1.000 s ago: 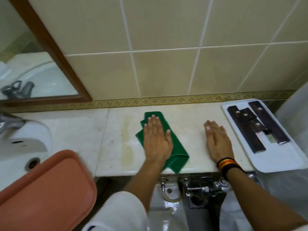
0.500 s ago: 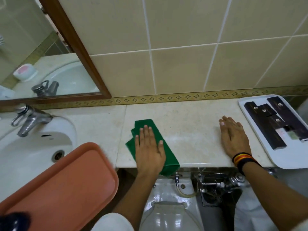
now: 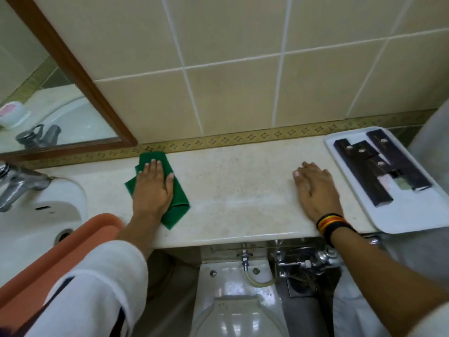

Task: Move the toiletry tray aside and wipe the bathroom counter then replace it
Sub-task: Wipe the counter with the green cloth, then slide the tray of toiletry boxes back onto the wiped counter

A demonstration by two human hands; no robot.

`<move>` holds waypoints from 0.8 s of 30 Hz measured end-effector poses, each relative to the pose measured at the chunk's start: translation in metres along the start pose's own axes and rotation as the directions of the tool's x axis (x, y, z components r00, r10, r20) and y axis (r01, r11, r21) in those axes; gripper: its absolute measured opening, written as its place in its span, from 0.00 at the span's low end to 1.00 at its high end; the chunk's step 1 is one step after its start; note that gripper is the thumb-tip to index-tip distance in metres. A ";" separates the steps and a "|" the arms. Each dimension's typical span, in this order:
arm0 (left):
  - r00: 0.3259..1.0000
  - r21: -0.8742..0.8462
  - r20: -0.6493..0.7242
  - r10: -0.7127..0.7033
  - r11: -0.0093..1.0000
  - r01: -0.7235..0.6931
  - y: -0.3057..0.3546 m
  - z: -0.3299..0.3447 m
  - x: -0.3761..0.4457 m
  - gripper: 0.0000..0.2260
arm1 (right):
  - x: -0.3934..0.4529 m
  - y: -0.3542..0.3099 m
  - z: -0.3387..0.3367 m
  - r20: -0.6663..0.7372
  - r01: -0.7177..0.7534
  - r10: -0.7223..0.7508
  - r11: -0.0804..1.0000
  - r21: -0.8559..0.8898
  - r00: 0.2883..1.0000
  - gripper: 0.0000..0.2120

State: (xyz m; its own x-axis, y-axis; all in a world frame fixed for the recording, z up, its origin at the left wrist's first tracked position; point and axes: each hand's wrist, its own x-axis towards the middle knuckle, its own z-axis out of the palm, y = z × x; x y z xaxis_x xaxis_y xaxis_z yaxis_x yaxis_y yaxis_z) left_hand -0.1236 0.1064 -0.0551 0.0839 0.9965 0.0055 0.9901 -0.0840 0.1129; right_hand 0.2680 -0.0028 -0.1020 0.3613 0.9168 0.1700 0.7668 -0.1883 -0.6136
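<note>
A bathroom is shown. The far wall (image 3: 243, 57) is covered in large beige tiles with white grout, and a patterned gold border strip (image 3: 243, 138) is run along its base. A wood-framed mirror (image 3: 48, 98) is hung at the far left, in which a basin and tap are reflected. A pale marble counter (image 3: 243, 190) is set against the wall, with a white washbasin (image 3: 36, 215) and chrome tap (image 3: 17, 183) at its left. A white toilet (image 3: 233, 300) with chrome plumbing (image 3: 303, 261) is seen below the near edge. A white tray (image 3: 401, 215) of dark packaged toiletries (image 3: 379, 166) is placed at the right.
</note>
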 end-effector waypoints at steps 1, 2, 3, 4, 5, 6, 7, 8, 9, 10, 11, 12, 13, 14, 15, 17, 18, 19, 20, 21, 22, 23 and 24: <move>0.999 0.010 -0.032 0.009 1.000 -0.009 0.013 -0.005 -0.008 0.29 | 0.000 -0.002 -0.002 0.007 -0.001 0.001 1.000 0.000 1.000 0.32; 0.998 -0.014 -0.059 0.027 1.000 -0.028 0.027 -0.011 -0.016 0.29 | -0.001 -0.005 -0.006 0.020 -0.007 0.007 1.000 0.008 1.000 0.31; 0.996 -0.057 -0.071 0.057 0.996 -0.061 0.043 -0.016 -0.024 0.28 | -0.003 -0.010 -0.011 0.034 -0.022 0.021 0.999 0.034 0.999 0.28; 0.992 -0.102 -0.077 0.102 0.989 -0.110 0.061 -0.020 -0.031 0.28 | -0.007 -0.013 -0.017 0.039 -0.041 0.038 0.996 0.077 0.999 0.26; 0.985 -0.136 -0.083 0.153 0.977 -0.163 0.081 -0.024 -0.036 0.28 | -0.014 -0.015 -0.024 0.024 -0.060 0.057 0.989 0.133 0.998 0.22; 0.977 -0.162 -0.086 0.195 0.965 -0.206 0.101 -0.027 -0.038 0.27 | -0.022 -0.017 -0.032 -0.028 -0.066 0.073 0.980 0.188 0.997 0.19; 0.970 -0.192 -0.086 0.226 0.952 -0.239 0.122 -0.029 -0.038 0.27 | -0.032 -0.018 -0.041 -0.118 -0.074 0.103 0.970 0.232 0.988 0.15; 0.965 -0.225 -0.083 0.250 0.938 -0.262 0.143 -0.030 -0.036 0.26 | -0.042 -0.017 -0.052 -0.234 -0.095 0.161 0.957 0.273 0.959 0.10; 0.959 -0.250 -0.076 0.275 0.925 -0.285 0.164 -0.031 -0.033 0.26 | -0.055 -0.013 -0.062 -0.348 -0.138 0.256 0.935 0.328 0.902 0.07; 0.949 -0.265 -0.072 0.306 0.912 -0.314 0.186 -0.031 -0.030 0.25 | -0.068 -0.006 -0.073 -0.439 -0.204 0.389 0.888 0.412 0.810 0.08; 0.938 -0.276 -0.067 0.341 0.897 -0.346 0.209 -0.029 -0.028 0.24 | -0.081 0.005 -0.085 -0.484 -0.277 0.544 0.809 0.518 0.686 0.12; 0.926 -0.293 -0.059 0.372 0.881 -0.372 0.234 -0.026 -0.026 0.24 | -0.091 0.020 -0.096 -0.467 -0.338 0.691 0.697 0.632 0.552 0.16; 0.919 -0.322 -0.046 0.392 0.865 -0.385 0.258 -0.022 -0.024 0.24 | -0.099 0.032 -0.106 -0.390 -0.392 0.806 0.567 0.725 0.446 0.22; 0.913 -0.354 -0.026 0.406 0.851 -0.388 0.283 -0.018 -0.022 0.24 | -0.102 0.044 -0.115 -0.290 -0.440 0.878 0.448 0.778 0.381 0.28; 0.908 -0.380 -0.003 0.418 0.840 -0.388 0.307 -0.015 -0.020 0.24 | -0.103 0.055 -0.122 -0.204 -0.479 0.913 0.364 0.799 0.353 0.33; 0.899 -0.416 0.041 0.436 0.826 -0.381 0.351 -0.008 -0.015 0.23 | -0.097 0.070 -0.132 -0.105 -0.509 0.923 0.297 0.808 0.371 0.35; 0.898 -0.428 0.053 0.438 0.822 -0.375 0.368 -0.006 -0.012 0.23 | -0.094 0.074 -0.136 -0.087 -0.511 0.915 0.297 0.807 0.395 0.32; 0.898 -0.439 0.061 0.436 0.820 -0.368 0.384 -0.003 -0.009 0.22 | -0.092 0.080 -0.140 -0.085 -0.513 0.909 0.306 0.802 0.408 0.29; 0.901 -0.448 0.072 0.427 0.821 -0.353 0.399 -0.001 -0.005 0.22 | -0.092 0.087 -0.144 -0.099 -0.509 0.905 0.320 0.799 0.413 0.27; 0.906 -0.457 0.095 0.412 0.827 -0.328 0.410 0.001 -0.001 0.22 | -0.094 0.094 -0.148 -0.124 -0.498 0.900 0.341 0.797 0.418 0.26; 0.910 -0.464 0.126 0.396 0.834 -0.298 0.419 0.004 0.004 0.21 | -0.097 0.100 -0.152 -0.149 -0.482 0.891 0.366 0.796 0.430 0.25; 0.911 -0.465 0.159 0.381 0.843 -0.272 0.426 0.008 0.009 0.21 | -0.101 0.106 -0.156 -0.166 -0.468 0.880 0.387 0.795 0.446 0.24; 0.910 -0.467 0.183 0.371 0.848 -0.251 0.433 0.011 0.012 0.20 | -0.104 0.110 -0.160 -0.170 -0.457 0.869 0.400 0.794 0.465 0.24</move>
State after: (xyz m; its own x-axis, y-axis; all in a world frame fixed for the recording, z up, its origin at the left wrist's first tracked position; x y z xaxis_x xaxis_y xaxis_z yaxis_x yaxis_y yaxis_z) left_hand 0.3070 0.0820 -0.0167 0.4642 0.8754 -0.1352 0.7653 -0.3195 0.5587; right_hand 0.4003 -0.1750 -0.0637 0.9245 0.2030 -0.3227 -0.2795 -0.2147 -0.9358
